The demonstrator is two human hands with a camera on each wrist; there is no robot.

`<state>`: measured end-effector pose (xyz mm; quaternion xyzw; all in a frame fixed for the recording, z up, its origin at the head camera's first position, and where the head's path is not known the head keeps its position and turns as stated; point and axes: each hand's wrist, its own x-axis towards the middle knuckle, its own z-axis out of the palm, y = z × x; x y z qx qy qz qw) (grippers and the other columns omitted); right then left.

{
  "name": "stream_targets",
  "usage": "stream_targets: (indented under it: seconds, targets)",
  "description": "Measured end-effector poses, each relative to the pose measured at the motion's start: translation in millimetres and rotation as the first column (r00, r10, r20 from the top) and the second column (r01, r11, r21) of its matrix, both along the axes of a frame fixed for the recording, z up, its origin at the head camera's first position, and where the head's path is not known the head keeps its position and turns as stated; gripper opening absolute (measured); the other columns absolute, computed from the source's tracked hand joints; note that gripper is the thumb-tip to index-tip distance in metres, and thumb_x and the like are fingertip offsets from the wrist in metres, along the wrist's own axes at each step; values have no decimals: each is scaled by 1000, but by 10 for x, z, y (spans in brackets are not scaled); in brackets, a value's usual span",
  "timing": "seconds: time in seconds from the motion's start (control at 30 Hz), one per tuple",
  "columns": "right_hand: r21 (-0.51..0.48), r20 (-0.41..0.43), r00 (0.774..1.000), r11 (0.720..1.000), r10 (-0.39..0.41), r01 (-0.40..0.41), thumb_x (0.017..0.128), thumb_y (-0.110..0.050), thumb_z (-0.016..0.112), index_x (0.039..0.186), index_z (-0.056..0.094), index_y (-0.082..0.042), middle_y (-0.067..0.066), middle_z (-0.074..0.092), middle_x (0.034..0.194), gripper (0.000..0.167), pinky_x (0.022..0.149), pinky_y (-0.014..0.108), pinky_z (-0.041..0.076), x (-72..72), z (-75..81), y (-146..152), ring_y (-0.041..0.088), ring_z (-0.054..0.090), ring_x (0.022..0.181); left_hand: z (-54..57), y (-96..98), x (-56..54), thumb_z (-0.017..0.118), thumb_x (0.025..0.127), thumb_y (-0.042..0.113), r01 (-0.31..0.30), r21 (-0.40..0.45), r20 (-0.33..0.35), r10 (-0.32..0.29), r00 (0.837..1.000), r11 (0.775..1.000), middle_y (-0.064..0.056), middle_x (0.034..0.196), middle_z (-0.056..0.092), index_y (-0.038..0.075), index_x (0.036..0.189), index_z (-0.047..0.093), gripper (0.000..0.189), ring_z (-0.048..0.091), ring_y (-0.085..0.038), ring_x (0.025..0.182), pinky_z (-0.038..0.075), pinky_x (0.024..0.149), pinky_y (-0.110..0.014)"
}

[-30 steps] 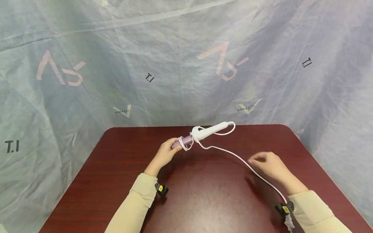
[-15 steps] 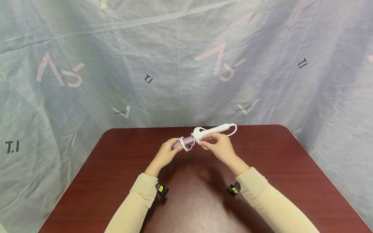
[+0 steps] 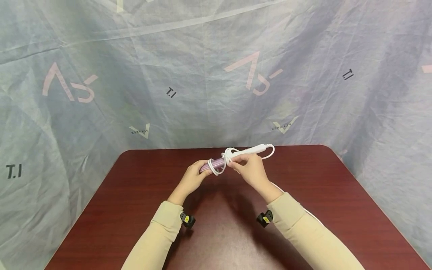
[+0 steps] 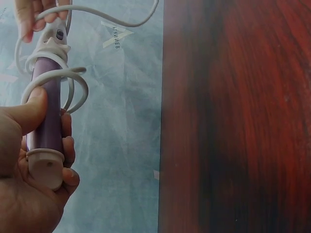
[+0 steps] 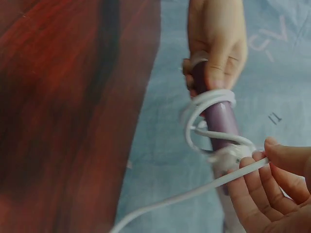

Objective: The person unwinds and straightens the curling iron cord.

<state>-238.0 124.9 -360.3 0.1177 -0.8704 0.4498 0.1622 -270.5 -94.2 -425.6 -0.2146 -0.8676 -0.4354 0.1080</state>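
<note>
A curling iron with a purple barrel (image 3: 217, 164) and a white handle (image 3: 254, 149) is held up above the table, slanting up to the right. My left hand (image 3: 191, 179) grips the barrel near its tip; in the left wrist view the thumb (image 4: 36, 104) lies along it and the fingers curl behind. White cord (image 4: 53, 75) loops loosely around the barrel. At the handle's base my right hand (image 3: 252, 170) pinches the cord (image 5: 238, 172) between thumb and fingers, plain in the right wrist view. Part of the handle is hidden behind that hand.
A dark red-brown table (image 3: 141, 195) lies below the hands. Behind it hangs a grey printed cloth (image 3: 202, 56). The cord's free run (image 3: 314, 216) trails along the right sleeve. Each wrist wears a small black camera (image 3: 187, 220).
My right hand has moved left from the table's right side to the curling iron and now pinches the cord by its handle. The left hand has kept its grip, nearly still.
</note>
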Motion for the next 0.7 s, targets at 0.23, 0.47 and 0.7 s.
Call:
stream_targets:
  seconds: [0.23,0.47,0.7]
  targets:
    - [-13,53,998,1000,26,-25,84,-15,75,92,77,-3,14,71,71,14,52,21,45,-34,192,89,15,61,57,14,14,25,69,88,15,5,-17,2,-5,1000,1000,-15,114,65,0,119,63,34,59,-27,103,46,92,-45]
    - [51,92,996,999,13,-18,88,-20,72,95,77,-7,13,73,79,16,57,22,47,-112,372,164,13,63,64,11,-13,58,69,88,13,15,-18,12,-15,1000,1000,-14,115,65,2,120,63,35,60,-26,103,47,92,-44]
    - [153,135,990,988,-30,9,91,-25,68,98,77,-10,10,74,86,19,61,29,49,-210,531,333,17,64,70,7,-62,49,69,89,16,23,-27,-7,-23,1000,999,-12,114,66,4,119,64,33,60,-24,102,47,92,-43]
